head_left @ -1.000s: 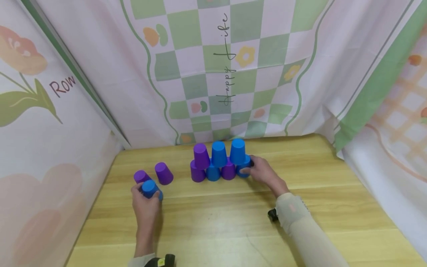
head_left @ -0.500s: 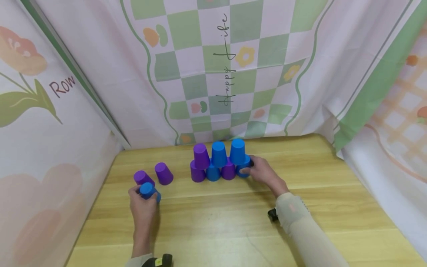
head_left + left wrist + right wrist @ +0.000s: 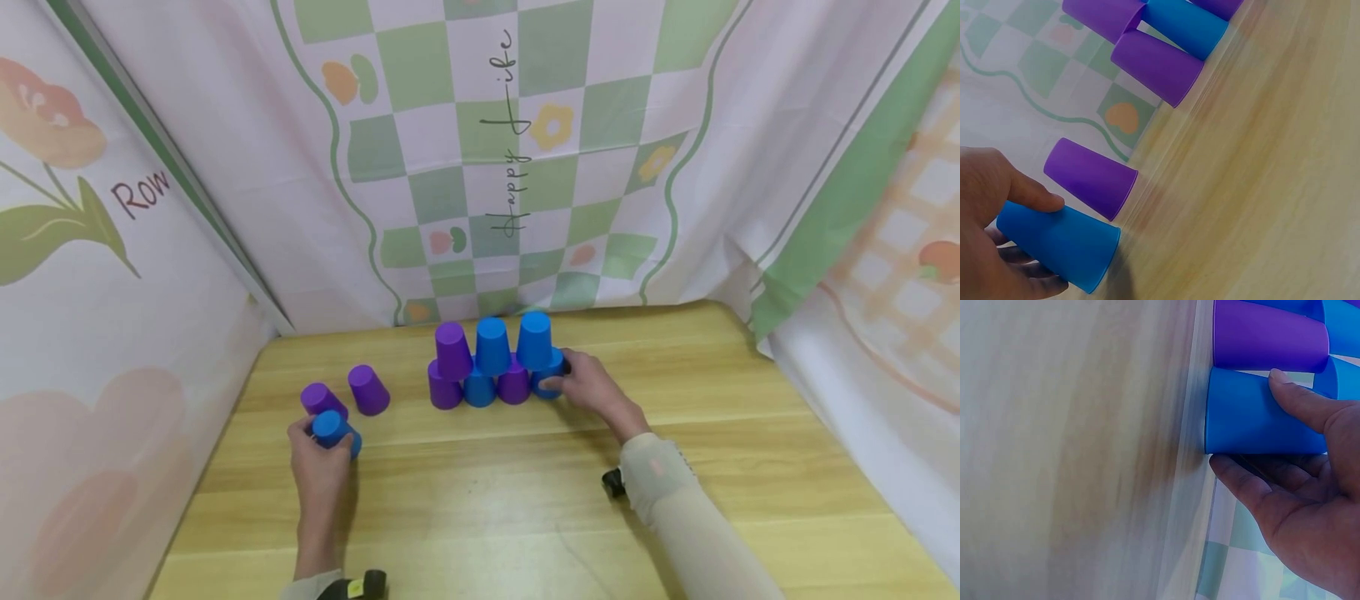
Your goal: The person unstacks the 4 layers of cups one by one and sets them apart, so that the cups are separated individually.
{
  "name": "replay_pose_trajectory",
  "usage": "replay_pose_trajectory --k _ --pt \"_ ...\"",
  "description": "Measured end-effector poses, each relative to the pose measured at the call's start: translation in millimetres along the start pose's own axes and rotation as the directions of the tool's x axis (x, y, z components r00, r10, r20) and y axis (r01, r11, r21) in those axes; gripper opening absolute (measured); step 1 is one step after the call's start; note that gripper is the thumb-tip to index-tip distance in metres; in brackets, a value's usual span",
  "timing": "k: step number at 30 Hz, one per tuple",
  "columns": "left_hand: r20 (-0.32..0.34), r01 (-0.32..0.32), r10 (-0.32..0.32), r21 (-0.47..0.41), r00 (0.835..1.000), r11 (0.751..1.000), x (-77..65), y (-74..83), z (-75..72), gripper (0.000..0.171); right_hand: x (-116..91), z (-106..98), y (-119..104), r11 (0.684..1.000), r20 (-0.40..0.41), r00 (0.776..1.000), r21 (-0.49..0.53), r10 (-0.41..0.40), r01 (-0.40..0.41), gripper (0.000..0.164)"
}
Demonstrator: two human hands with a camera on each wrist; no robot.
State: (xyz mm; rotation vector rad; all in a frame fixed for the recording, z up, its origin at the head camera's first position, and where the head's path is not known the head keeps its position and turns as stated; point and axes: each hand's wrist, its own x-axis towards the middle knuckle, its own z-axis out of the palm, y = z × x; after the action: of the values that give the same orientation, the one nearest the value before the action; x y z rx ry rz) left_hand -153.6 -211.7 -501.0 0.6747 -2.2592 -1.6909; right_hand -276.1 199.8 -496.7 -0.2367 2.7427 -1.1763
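My left hand [image 3: 317,467] grips an upside-down blue cup [image 3: 1063,244], thumb on one side and fingers round the other. Just behind it stands a purple cup [image 3: 322,400], partly hidden, with a second purple cup [image 3: 369,390] to its right. Mid-table, upside-down cups form two tiers. The lower row alternates purple and blue; on it rest a purple cup [image 3: 453,352] and two blue cups, one in the middle [image 3: 492,346] and one at the right [image 3: 535,340]. My right hand [image 3: 592,387] holds the rightmost lower blue cup [image 3: 1254,415], thumb across its front and fingers along its outer side.
The cups stand on a wood-grain table [image 3: 480,500]. A printed curtain [image 3: 487,167] hangs right behind its back edge, and more curtain closes in the left and right sides. Dark wrist cameras sit at both sleeves, such as the black device [image 3: 613,483] on the right.
My left hand has shifted slightly left and nearer to me with its blue cup, showing more of the purple cup behind. The right hand and the stacked cups stay put.
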Motion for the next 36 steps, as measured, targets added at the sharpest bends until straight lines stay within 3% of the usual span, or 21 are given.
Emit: replay_pose_trajectory --k 9,16,23,36 --pt "-0.013 -0.004 0.004 -0.026 1.0 1.0 -2.7 3.7 0.5 0.071 0 -1 0 1.0 -0.002 1.0 0.004 0.001 -0.001 0.044" --pt "-0.076 -0.098 0.094 -0.053 0.993 0.994 -9.1 13.9 -0.3 0.063 0 -1 -1 1.0 0.002 1.0 0.008 0.009 -0.009 0.044" --pt "-0.185 -0.22 0.2 -0.095 0.962 0.971 -14.0 27.5 0.4 0.059 0 -1 -1 1.0 0.006 1.0 0.012 0.008 -0.008 0.043" --pt "-0.281 -0.371 0.329 -0.111 0.902 0.922 -23.4 46.5 7.8 0.051 0 -1 -2 1.0 0.004 1.0 0.006 0.012 -0.012 0.044"
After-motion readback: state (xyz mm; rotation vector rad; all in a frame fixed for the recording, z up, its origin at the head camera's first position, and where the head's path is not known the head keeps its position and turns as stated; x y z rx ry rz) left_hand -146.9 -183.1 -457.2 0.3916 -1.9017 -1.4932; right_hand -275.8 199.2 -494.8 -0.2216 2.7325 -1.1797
